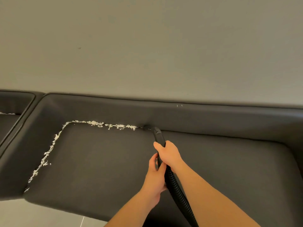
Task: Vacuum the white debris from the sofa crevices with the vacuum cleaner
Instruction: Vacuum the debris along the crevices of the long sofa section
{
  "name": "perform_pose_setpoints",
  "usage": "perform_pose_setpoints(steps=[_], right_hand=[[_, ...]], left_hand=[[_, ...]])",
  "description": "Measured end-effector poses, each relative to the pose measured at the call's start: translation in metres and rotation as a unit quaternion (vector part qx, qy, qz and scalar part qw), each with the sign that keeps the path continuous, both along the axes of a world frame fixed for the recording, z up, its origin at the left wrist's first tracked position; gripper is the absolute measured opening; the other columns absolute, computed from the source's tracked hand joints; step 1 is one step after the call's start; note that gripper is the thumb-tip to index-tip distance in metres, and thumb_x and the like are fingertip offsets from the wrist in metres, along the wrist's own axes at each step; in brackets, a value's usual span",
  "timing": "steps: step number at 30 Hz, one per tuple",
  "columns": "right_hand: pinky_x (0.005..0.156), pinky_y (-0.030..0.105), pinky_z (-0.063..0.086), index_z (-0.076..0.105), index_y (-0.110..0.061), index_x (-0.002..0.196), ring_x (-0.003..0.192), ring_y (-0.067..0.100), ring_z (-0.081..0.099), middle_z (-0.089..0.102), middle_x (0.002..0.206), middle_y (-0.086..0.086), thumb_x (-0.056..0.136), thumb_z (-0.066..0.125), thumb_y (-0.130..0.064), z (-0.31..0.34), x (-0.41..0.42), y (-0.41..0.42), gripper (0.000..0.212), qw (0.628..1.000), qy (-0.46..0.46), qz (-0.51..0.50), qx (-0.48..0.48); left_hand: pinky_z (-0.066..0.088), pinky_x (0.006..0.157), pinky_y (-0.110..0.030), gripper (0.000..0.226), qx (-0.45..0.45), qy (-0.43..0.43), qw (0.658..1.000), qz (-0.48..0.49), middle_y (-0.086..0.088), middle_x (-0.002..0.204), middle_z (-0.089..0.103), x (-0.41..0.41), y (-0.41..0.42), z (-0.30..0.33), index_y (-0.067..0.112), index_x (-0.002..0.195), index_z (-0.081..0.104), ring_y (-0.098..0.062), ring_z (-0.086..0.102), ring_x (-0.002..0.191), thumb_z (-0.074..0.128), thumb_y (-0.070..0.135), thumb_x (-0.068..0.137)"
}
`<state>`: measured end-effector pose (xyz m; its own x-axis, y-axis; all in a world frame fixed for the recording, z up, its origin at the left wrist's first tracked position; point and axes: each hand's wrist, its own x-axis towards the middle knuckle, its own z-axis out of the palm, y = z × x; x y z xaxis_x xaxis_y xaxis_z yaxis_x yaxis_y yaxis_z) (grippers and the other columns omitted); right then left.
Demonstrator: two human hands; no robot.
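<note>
Both hands grip black vacuum wand: right hand (169, 153) fwd, left hand (155, 176) behind, fingers curled round it. Nozzle (148, 127) in sofa (229, 161) back crevice, touching white debris (105, 124) lining back & left seat edges.

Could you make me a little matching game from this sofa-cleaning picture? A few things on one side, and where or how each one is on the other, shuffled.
Things:
1. white debris
2. vacuum nozzle
3. right hand
4. left hand

Places or states:
A. grips the black tube nearer the nozzle
B. lies along the back and left crevices of the seat
C. holds the tube lower down, where the ribbed hose begins
D. sits in the back crevice, at the right end of the debris line

Pairs: 1-B, 2-D, 3-A, 4-C
</note>
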<state>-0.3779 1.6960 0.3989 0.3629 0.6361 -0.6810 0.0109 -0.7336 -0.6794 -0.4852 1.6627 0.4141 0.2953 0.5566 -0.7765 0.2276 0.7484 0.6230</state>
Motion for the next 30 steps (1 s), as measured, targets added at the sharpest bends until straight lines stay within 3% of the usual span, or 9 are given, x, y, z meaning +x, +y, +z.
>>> perform_pose_setpoints(steps=[3, 9, 12, 15, 18, 23, 26, 30], right_hand=[[0.093, 0.050, 0.056, 0.059, -0.010, 0.106, 0.096, 0.030, 0.069, 0.069, 0.106, 0.011, 0.094, 0.056, -0.050, 0.000, -0.008, 0.002, 0.043, 1.000, 0.009, 0.000, -0.012], [0.080, 0.046, 0.056, 0.057, -0.011, 0.094, 0.081, 0.027, 0.065, 0.066, 0.092, 0.009, 0.090, 0.060, -0.050, 0.014, -0.037, -0.006, 0.039, 0.999, -0.007, -0.046, 0.003], [0.085, 0.051, 0.057, 0.056, -0.010, 0.088, 0.088, 0.037, 0.069, 0.070, 0.094, 0.017, 0.088, 0.062, -0.049, 0.022, -0.069, -0.011, 0.039, 0.996, -0.006, -0.087, -0.001], [0.087, 0.052, 0.055, 0.056, -0.006, 0.090, 0.090, 0.036, 0.069, 0.069, 0.091, 0.014, 0.089, 0.063, -0.048, 0.030, -0.119, -0.002, 0.043, 0.993, -0.035, -0.117, -0.002], [0.088, 0.053, 0.055, 0.058, -0.002, 0.098, 0.094, 0.039, 0.070, 0.072, 0.101, 0.022, 0.090, 0.064, -0.046, 0.029, -0.193, 0.020, 0.045, 0.984, -0.036, -0.172, 0.009], [0.089, 0.055, 0.055, 0.057, -0.002, 0.098, 0.087, 0.038, 0.069, 0.069, 0.108, 0.027, 0.090, 0.065, -0.043, 0.038, -0.323, 0.060, 0.043, 0.977, -0.008, -0.211, 0.028], [0.089, 0.059, 0.056, 0.058, -0.002, 0.097, 0.077, 0.034, 0.066, 0.071, 0.094, 0.027, 0.089, 0.067, -0.040, 0.053, -0.374, 0.070, 0.040, 0.977, 0.032, -0.207, 0.028], [0.069, 0.043, 0.057, 0.059, -0.001, 0.095, 0.060, 0.029, 0.065, 0.068, 0.071, 0.017, 0.091, 0.067, -0.033, 0.079, -0.420, 0.083, 0.034, 0.979, 0.055, -0.192, 0.045]], left_hand=[[0.062, 0.066, -0.031, 0.043, -0.002, 0.000, 1.000, 0.007, 0.013, 0.123, 0.069, -0.006, 0.003, 0.000, 0.051, 0.142, 0.039, -0.010, 0.072, 0.104, 0.055, 0.043, 0.103], [0.062, 0.088, -0.046, 0.037, -0.030, -0.074, 0.997, 0.005, 0.008, 0.119, 0.075, -0.046, -0.002, 0.004, 0.059, 0.129, 0.048, -0.017, 0.075, 0.106, 0.063, 0.043, 0.099], [0.062, 0.085, -0.042, 0.042, -0.091, -0.122, 0.988, 0.009, 0.003, 0.117, 0.077, -0.077, -0.005, 0.005, 0.058, 0.131, 0.044, -0.021, 0.076, 0.105, 0.064, 0.044, 0.098], [0.059, 0.076, -0.036, 0.049, -0.097, -0.144, 0.985, -0.023, 0.001, 0.113, 0.078, -0.120, 0.008, -0.002, 0.051, 0.135, 0.044, -0.019, 0.076, 0.097, 0.066, 0.051, 0.091], [0.059, 0.074, -0.038, 0.059, -0.078, -0.162, 0.981, -0.070, -0.009, 0.091, 0.075, -0.196, 0.039, -0.011, 0.039, 0.132, 0.047, -0.026, 0.070, 0.076, 0.069, 0.061, 0.082], [0.060, 0.080, -0.046, 0.063, -0.017, -0.137, 0.979, -0.147, -0.011, 0.084, 0.071, -0.324, 0.090, -0.011, 0.030, 0.132, 0.039, -0.028, 0.067, 0.070, 0.061, 0.068, 0.085], [0.061, 0.080, -0.046, 0.058, -0.002, -0.128, 0.978, -0.165, -0.010, 0.082, 0.072, -0.379, 0.105, 0.014, 0.028, 0.129, 0.038, -0.028, 0.068, 0.069, 0.060, 0.064, 0.089], [0.063, 0.085, -0.052, 0.050, -0.026, -0.138, 0.973, -0.182, -0.009, 0.082, 0.074, -0.435, 0.123, 0.054, 0.028, 0.125, 0.039, -0.028, 0.070, 0.070, 0.061, 0.060, 0.093]])
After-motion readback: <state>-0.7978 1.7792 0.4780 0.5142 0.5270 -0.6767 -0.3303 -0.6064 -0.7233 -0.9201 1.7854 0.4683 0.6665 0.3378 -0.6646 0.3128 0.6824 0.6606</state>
